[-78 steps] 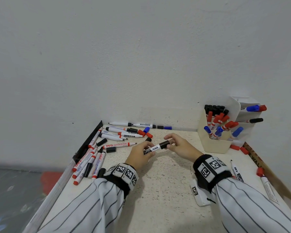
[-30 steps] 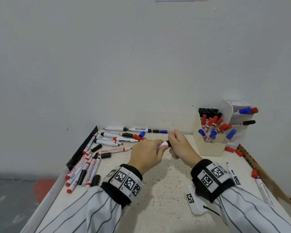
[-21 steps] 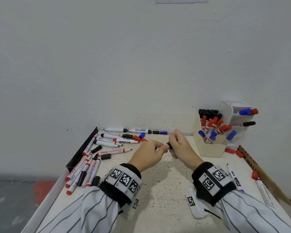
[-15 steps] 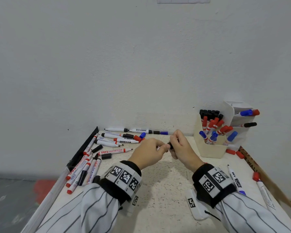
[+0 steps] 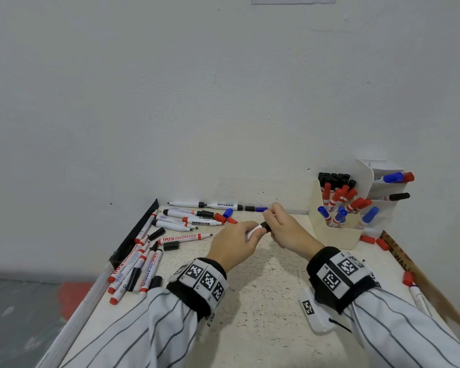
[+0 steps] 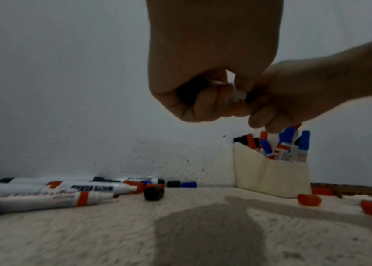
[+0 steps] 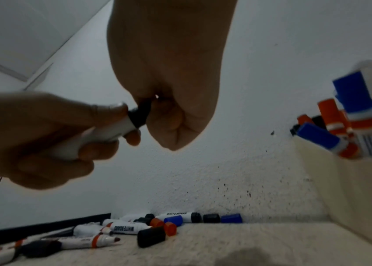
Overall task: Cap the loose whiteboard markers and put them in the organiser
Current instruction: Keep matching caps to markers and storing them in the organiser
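Above the middle of the table my left hand (image 5: 239,240) grips the white barrel of a black whiteboard marker (image 5: 256,229). My right hand (image 5: 282,227) pinches the black cap (image 7: 140,113) on its end. In the right wrist view the marker (image 7: 103,135) runs from the left fist up into the right fingers, the cap pressed against the barrel. In the left wrist view only a sliver of the marker (image 6: 237,92) shows between the fists. The cream organiser (image 5: 335,235) stands at the back right, filled with several capped markers.
Several loose markers (image 5: 194,221) and caps, including a black cap (image 5: 171,245), lie at the back left. More markers (image 5: 136,269) lie along the left edge by a black strip (image 5: 136,232). Red caps (image 5: 368,239) and a red-capped marker (image 5: 414,290) lie right of the organiser.
The hands have come closer together along the marker; most of the barrel that showed between them is now hidden in my left fist. The cap stays in my right fingers.
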`<action>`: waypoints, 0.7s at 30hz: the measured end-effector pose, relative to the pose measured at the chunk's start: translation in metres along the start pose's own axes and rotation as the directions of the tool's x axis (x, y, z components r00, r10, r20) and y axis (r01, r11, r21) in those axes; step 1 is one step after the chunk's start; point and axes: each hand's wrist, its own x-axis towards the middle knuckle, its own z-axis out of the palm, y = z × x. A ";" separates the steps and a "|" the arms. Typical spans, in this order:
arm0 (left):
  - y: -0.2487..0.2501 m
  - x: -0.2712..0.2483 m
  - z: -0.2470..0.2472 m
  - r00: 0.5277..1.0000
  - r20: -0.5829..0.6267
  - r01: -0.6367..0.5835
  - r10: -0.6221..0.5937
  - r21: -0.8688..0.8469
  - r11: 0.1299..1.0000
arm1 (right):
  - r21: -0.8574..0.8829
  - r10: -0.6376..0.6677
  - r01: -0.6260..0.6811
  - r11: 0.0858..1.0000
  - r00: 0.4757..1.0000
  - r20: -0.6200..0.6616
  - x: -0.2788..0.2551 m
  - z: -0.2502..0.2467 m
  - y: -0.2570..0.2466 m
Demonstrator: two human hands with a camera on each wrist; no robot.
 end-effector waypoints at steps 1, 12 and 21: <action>-0.003 0.001 0.001 1.000 0.018 0.003 -0.002 -0.043 0.999 | -0.074 -0.019 0.021 0.997 1.000 0.019 0.002 -0.002 -0.001; -0.071 0.024 -0.012 0.845 -0.007 0.469 -0.535 0.494 0.733 | -0.144 -0.254 0.209 0.967 0.785 -0.566 -0.002 -0.099 -0.021; -0.083 0.027 -0.017 0.796 -0.052 0.431 -0.604 0.748 0.504 | -0.280 -0.269 0.053 0.958 0.496 -0.826 -0.033 -0.223 0.033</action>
